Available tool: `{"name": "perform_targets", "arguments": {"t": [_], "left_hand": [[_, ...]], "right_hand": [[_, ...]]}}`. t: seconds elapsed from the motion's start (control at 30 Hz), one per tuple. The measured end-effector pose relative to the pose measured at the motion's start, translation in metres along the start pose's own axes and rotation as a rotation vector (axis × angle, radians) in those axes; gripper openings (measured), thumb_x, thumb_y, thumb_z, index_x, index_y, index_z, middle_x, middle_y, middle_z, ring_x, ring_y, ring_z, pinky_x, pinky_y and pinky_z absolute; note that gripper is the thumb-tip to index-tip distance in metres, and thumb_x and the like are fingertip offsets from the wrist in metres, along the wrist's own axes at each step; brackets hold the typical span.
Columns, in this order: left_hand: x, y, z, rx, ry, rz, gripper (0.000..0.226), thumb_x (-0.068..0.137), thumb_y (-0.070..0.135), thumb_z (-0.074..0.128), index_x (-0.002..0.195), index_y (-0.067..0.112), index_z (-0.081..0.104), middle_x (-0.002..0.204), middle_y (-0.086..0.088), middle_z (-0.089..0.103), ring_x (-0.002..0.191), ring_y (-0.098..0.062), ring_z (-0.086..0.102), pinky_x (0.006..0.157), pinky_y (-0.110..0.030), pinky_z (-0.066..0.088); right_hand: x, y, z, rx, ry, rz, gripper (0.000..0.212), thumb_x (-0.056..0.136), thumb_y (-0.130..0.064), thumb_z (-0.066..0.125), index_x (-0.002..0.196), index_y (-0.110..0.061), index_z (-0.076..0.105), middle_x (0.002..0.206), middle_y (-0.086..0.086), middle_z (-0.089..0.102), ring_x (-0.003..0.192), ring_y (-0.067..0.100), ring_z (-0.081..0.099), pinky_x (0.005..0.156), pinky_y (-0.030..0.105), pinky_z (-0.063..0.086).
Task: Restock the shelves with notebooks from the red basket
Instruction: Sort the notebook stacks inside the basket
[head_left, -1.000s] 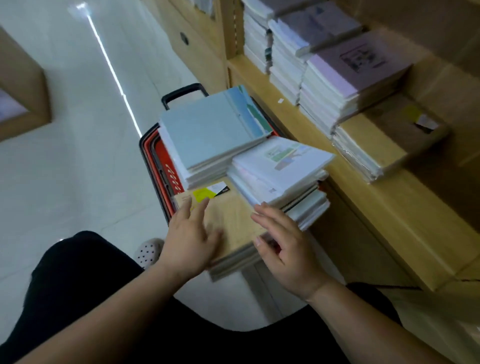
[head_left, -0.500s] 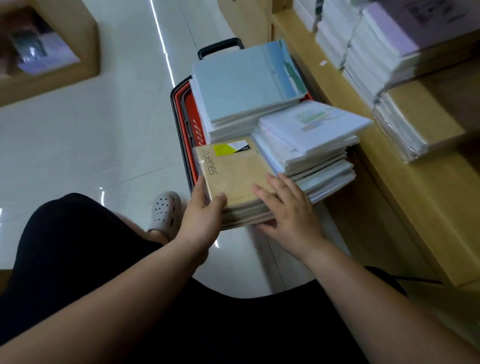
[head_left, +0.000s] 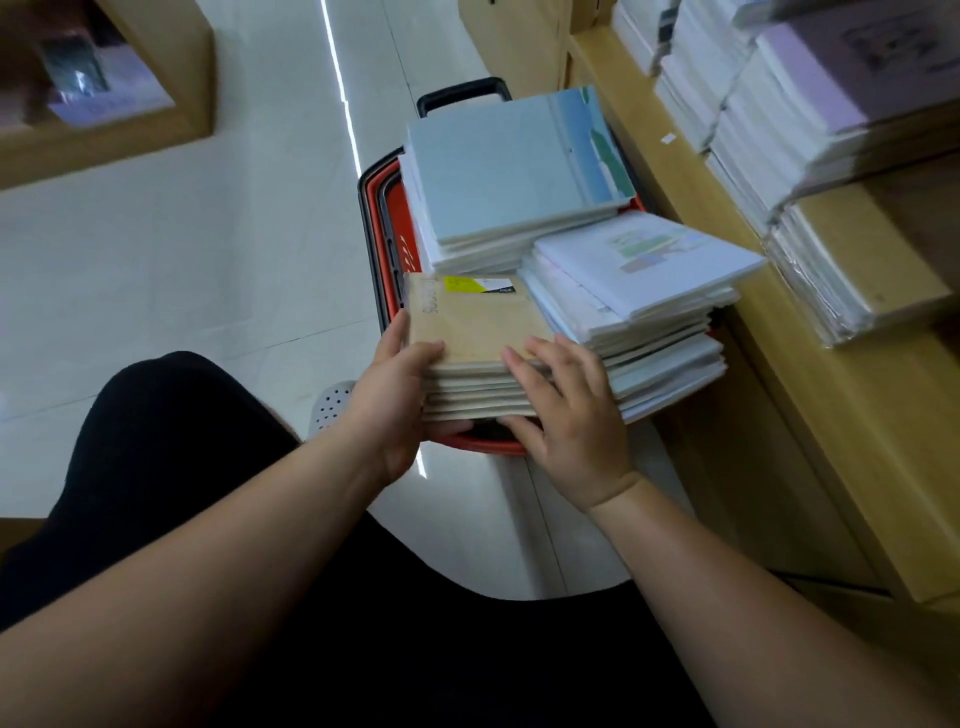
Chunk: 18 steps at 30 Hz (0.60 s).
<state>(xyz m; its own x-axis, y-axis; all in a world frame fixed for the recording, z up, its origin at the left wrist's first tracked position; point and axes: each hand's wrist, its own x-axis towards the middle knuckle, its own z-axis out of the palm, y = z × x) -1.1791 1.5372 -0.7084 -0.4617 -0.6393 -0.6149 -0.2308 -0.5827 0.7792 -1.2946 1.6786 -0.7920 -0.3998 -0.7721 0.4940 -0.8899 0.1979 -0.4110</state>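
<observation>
Pale glossy tile floor (head_left: 182, 249), light streak running down the aisle. Wooden shelf (head_left: 779, 415) along the right, carrying wrapped notebook stacks (head_left: 810, 119). Wooden display unit (head_left: 171, 119) far left, wide floor between.
Red basket (head_left: 375, 218) sits on the floor hard against the shelf front, piled with a blue stack (head_left: 509, 166), a white stack (head_left: 634, 275) overhanging toward the shelf, and a kraft notebook stack (head_left: 478, 332) at the near end.
Left hand (head_left: 395, 395) grips the kraft stack's left edge, thumb on the cover. Right hand (head_left: 566, 410) clamps the near right corner, fingers spread on top, thumb underneath
</observation>
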Motion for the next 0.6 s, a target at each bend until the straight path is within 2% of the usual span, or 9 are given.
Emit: {"name": "perform_targets", "arguments": {"t": [0.1, 0.2, 0.3, 0.37, 0.43, 0.5, 0.57, 0.6], "left_hand": [[0.004, 0.011, -0.004, -0.009, 0.024, -0.034, 0.054, 0.095, 0.014, 0.051, 0.140, 0.044, 0.051, 0.123, -0.002, 0.063, 0.097, -0.031, 0.066, 0.058, -0.045, 0.060], [0.007, 0.020, -0.007, -0.040, 0.026, -0.061, 0.054, 0.090, 0.014, 0.054, 0.138, 0.039, 0.056, 0.130, -0.007, 0.064, 0.104, -0.036, 0.066, 0.059, -0.045, 0.058], [0.007, 0.028, -0.013, -0.055, 0.004, -0.074, 0.051, 0.084, 0.018, 0.055, 0.131, 0.036, 0.063, 0.132, -0.012, 0.066, 0.103, -0.037, 0.066, 0.059, -0.043, 0.057], [0.002, 0.033, -0.019, -0.041, -0.002, -0.080, 0.045, 0.088, 0.019, 0.052, 0.128, 0.034, 0.066, 0.130, -0.014, 0.067, 0.096, -0.035, 0.066, 0.055, -0.039, 0.057], [-0.002, 0.035, -0.026, -0.047, -0.008, -0.084, 0.041, 0.091, 0.018, 0.051, 0.124, 0.033, 0.068, 0.122, -0.011, 0.070, 0.089, -0.031, 0.067, 0.054, -0.040, 0.058], [-0.008, 0.038, -0.033, -0.069, -0.002, -0.083, 0.035, 0.092, 0.016, 0.051, 0.116, 0.032, 0.071, 0.102, -0.004, 0.074, 0.077, -0.026, 0.069, 0.055, -0.041, 0.059], [-0.016, 0.041, -0.037, -0.064, -0.017, -0.082, 0.034, 0.093, 0.015, 0.051, 0.114, 0.033, 0.071, 0.093, -0.001, 0.075, 0.072, -0.024, 0.069, 0.054, -0.041, 0.059], [-0.020, 0.041, -0.038, -0.055, -0.028, -0.070, 0.035, 0.093, 0.015, 0.051, 0.114, 0.033, 0.071, 0.092, -0.001, 0.076, 0.073, -0.025, 0.069, 0.055, -0.041, 0.059]], "right_hand": [[0.008, -0.009, -0.005, 0.051, 0.020, 0.038, 0.070, 0.078, -0.027, 0.085, 0.140, -0.008, 0.059, 0.136, 0.016, 0.061, 0.125, 0.043, 0.054, 0.109, 0.056, 0.042], [0.018, -0.019, -0.016, 0.166, 0.015, 0.219, 0.081, 0.071, -0.029, 0.090, 0.143, -0.013, 0.055, 0.140, 0.014, 0.054, 0.130, 0.034, 0.051, 0.115, 0.045, 0.039], [0.029, -0.042, -0.028, 0.369, 0.021, 0.438, 0.088, 0.069, -0.048, 0.085, 0.145, -0.019, 0.051, 0.147, 0.006, 0.045, 0.137, 0.017, 0.043, 0.117, 0.022, 0.029], [0.041, -0.055, -0.039, 0.544, 0.022, 0.595, 0.088, 0.073, -0.064, 0.071, 0.147, -0.021, 0.048, 0.147, -0.002, 0.046, 0.136, 0.007, 0.043, 0.114, 0.019, 0.032], [0.055, -0.060, -0.050, 0.695, 0.013, 0.772, 0.081, 0.080, -0.067, 0.063, 0.147, -0.024, 0.049, 0.146, -0.006, 0.051, 0.134, 0.006, 0.047, 0.113, 0.025, 0.038], [0.068, -0.061, -0.060, 0.806, -0.030, 0.907, 0.060, 0.092, -0.055, 0.063, 0.143, -0.025, 0.053, 0.139, -0.009, 0.058, 0.127, 0.004, 0.054, 0.108, 0.027, 0.045], [0.075, -0.064, -0.065, 0.974, -0.116, 1.002, 0.043, 0.098, -0.040, 0.063, 0.138, -0.026, 0.056, 0.126, -0.012, 0.064, 0.109, -0.003, 0.062, 0.088, 0.019, 0.052], [0.076, -0.066, -0.066, 1.070, -0.154, 1.053, 0.036, 0.099, -0.034, 0.061, 0.135, -0.029, 0.058, 0.122, -0.011, 0.066, 0.103, -0.001, 0.064, 0.082, 0.020, 0.053]]}}
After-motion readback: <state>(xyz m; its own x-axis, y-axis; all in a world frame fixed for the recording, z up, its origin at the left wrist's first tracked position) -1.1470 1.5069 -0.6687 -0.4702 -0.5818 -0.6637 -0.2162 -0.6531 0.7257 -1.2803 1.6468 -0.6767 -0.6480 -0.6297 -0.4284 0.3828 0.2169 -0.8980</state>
